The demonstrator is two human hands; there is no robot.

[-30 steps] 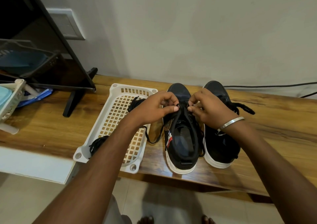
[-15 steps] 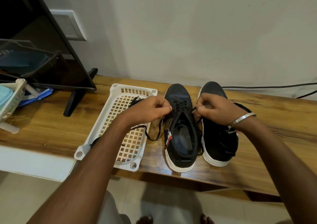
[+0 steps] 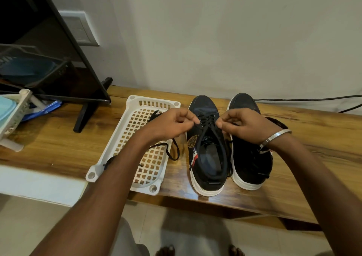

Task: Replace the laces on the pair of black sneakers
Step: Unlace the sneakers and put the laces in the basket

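Head view: the left hand [image 3: 172,123] has its fingers [image 3: 191,118] curled together, pinching the black lace [image 3: 208,119] at the left edge of the left sneaker [image 3: 207,148]. The right hand [image 3: 244,125] mirrors it — fingers curled tight, pinching the lace at the opposite edge. Between the two sets of fingertips lies the laced front. The right sneaker [image 3: 251,157] stands under the right wrist on the tabletop [image 3: 49,144]; a loose lace [image 3: 174,150] trails below the left fingers over the white basket [image 3: 109,157].
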